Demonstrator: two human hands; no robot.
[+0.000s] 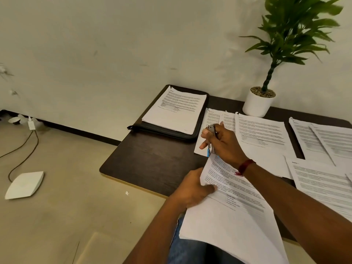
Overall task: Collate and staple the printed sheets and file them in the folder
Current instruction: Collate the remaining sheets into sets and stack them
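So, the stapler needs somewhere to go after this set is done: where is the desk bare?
Bare desk lies at the near left corner, bordered by the black folder behind, the left hand and the held sheets. A narrow dark strip separates two sheet piles. Right of the right hand and stapler, paper crowds the desk.

A black folder (pixel 167 130) lies flat, white printed pages stacked on it. Right of the folder, printed sheets (pixel 262 130) overlap; nearer, a collated set (pixel 238 202) meets a stapler (pixel 211 139).
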